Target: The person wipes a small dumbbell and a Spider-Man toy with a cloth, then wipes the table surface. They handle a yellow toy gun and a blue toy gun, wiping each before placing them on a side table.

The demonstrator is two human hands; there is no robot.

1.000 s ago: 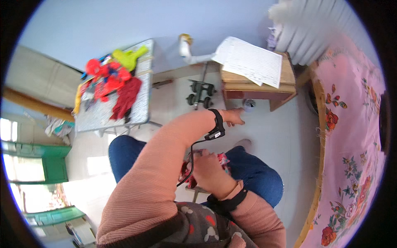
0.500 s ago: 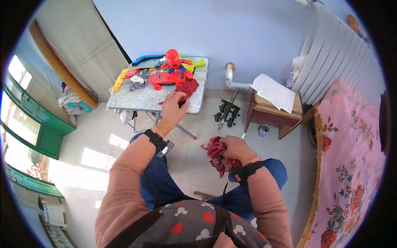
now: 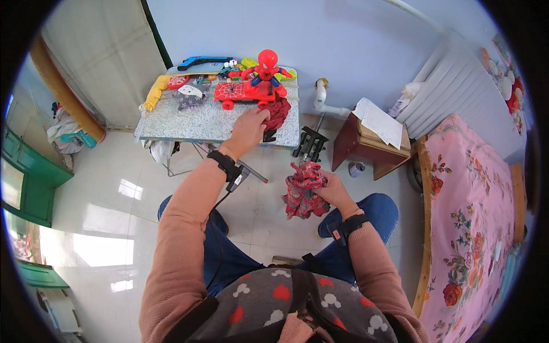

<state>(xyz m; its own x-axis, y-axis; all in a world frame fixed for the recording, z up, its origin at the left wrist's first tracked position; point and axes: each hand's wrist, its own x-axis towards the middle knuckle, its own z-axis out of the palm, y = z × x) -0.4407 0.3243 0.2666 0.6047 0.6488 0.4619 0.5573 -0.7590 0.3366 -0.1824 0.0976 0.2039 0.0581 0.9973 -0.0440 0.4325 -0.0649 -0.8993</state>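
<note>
On the small speckled table point(image 3: 200, 123), my left hand point(image 3: 249, 132) has its fingers closed at the near edge of a crumpled dark red cloth point(image 3: 278, 113). A small black piece shows just below that cloth, beside my fingers; what it is cannot be made out. My right hand point(image 3: 336, 192) grips a bunched red and grey patterned cloth point(image 3: 303, 191) above the floor, over my right knee's inner side. Touching the dark red cloth from behind is a red toy car point(image 3: 243, 92) with a web pattern, and a red and blue toy figure point(image 3: 267, 71) sits on it.
Also on the table are a yellow toy point(image 3: 154, 93), a grey and white cloth item point(image 3: 190, 97) and a blue toy gun point(image 3: 206, 62). To the right stand a brown wooden stool point(image 3: 366, 143) with papers point(image 3: 380, 123), a can point(image 3: 356, 169) and a pink floral bed point(image 3: 466, 200).
My view has shifted, and my left hand has moved onto the dark red cloth's near edge. My right hand has raised the patterned cloth slightly, and it hangs more spread out.
</note>
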